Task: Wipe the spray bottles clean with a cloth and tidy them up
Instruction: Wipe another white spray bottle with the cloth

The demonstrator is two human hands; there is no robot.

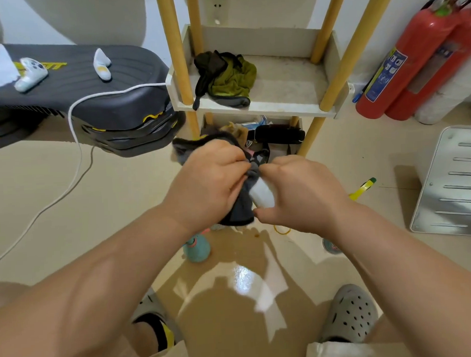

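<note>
Both hands are up in front of the chest, above the floor (109, 211). The left hand (207, 185) has its fingers (236, 158) curled tight into a dark grey cloth (241, 207), bunching it against the side of a small white bottle (262, 194). The right hand (302, 194) holds that bottle from the other side, fingers curled round it and thumb tucked in at the lower end. Only a bit of the white body shows between the two hands, and the cloth covers the top, so I can't tell what the nozzle looks like. A teal spray bottle (198, 248) stands on the floor just below the left wrist. Behind the hands is a wooden-legged shelf (288, 106) with a crumpled green rag (232, 78) on it, and red fire extinguishers (413, 62) lean against the wall to the right.
</note>
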